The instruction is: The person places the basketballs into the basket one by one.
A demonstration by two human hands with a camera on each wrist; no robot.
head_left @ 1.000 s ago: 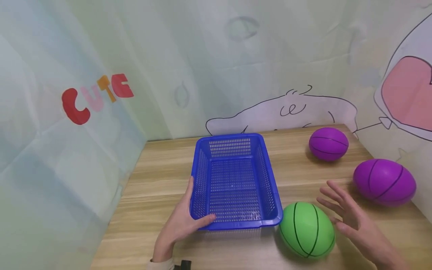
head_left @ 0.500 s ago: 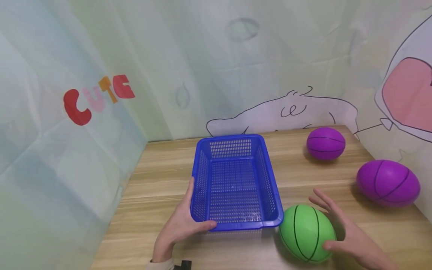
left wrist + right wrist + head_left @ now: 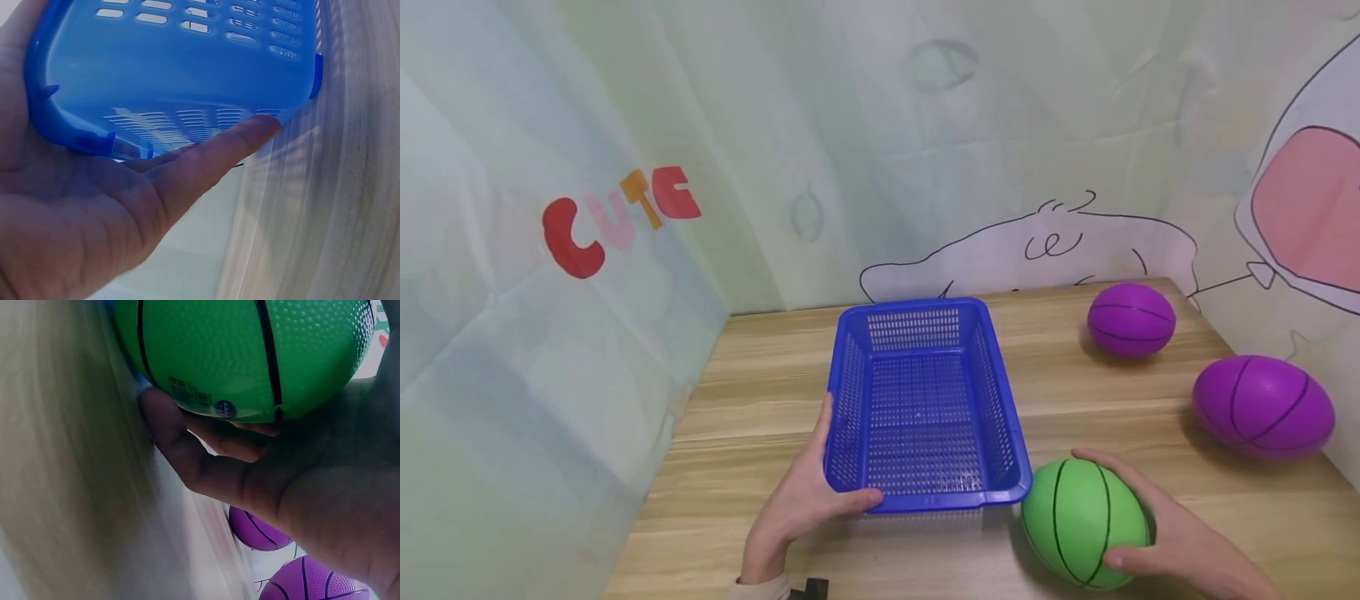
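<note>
A blue plastic basket (image 3: pixel 925 500) with perforated walls stands on the wooden table. My left hand (image 3: pixel 801 504) holds its near left corner, thumb over the rim and fingers along the outer side; the left wrist view shows those fingers (image 3: pixel 215 150) against the basket wall (image 3: pixel 169 69). Just right of the basket sits a green toy basketball (image 3: pixel 1078 521) with black lines. My right hand (image 3: pixel 1172 533) grips it from the right, thumb on the near side and fingers round the far side. In the right wrist view, fingers (image 3: pixel 219 478) reach under the green ball (image 3: pixel 219 350).
Two purple toy basketballs lie on the right of the table (image 3: pixel 760 433): a farther purple ball (image 3: pixel 1131 320) near the back edge and a nearer purple ball (image 3: pixel 1262 407) by the right edge. Printed fabric walls (image 3: pixel 820 150) enclose the table at the back and sides.
My right hand has moved left and down onto the green ball, and its fingers and thumb have closed round it. The left hand and basket stay nearly where they were.
</note>
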